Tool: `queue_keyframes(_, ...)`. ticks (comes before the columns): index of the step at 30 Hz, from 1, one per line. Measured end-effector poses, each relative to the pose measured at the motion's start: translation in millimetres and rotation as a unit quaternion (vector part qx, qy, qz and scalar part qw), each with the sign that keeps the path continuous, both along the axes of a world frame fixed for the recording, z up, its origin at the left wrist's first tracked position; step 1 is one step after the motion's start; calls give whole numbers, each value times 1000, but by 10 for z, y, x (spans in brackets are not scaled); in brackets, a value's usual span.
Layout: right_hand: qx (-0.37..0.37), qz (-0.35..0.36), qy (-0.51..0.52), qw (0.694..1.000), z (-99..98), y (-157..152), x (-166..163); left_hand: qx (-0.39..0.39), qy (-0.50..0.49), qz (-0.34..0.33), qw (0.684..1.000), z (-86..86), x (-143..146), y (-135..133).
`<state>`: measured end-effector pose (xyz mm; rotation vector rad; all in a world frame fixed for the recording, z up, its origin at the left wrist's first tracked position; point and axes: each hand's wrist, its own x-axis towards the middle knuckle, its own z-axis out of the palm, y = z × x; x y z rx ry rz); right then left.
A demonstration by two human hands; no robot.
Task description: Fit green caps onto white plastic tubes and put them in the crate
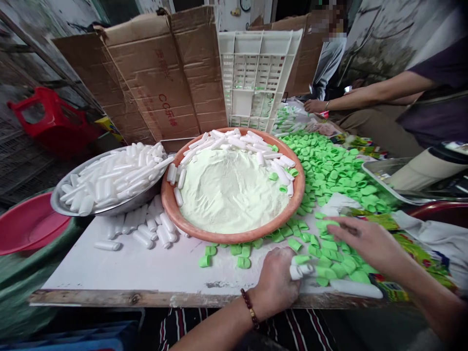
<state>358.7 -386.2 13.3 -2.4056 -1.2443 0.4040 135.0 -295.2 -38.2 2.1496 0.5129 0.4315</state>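
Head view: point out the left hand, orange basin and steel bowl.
left hand (274,287), head view, back of the hand
orange basin (234,237), head view, front rim
steel bowl (144,192), head view, outer wall

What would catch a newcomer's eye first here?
First comes the big terracotta basin mid-table, heaped with pale powder. To its left sits a steel bowl piled with white tubes, and to its right spreads a mass of green caps. At the front, the left hand holds a white tube, and the right hand reaches over the caps.
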Motion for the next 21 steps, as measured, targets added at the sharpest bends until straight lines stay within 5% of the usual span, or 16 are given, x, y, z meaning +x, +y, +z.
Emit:
queue_keyframes(2, 17, -8, 79, 997, 52, -182, -208, -66, -42, 52, 996, 18, -9, 7)
queue_keyframes(7, 51, 37, 66, 996, 97, -243, -569, -136, -67, 141, 978, 87, -75, -39)
queue_keyframes(16, 24, 245, 48, 968, 151, -29, -747, -51, -74, 101, 991, -107, -219, -127)
queue_keyframes(21, 5, 278, 43, 960, 252, 105, -730, -43, -54, 97, 993, -173, -198, -165)
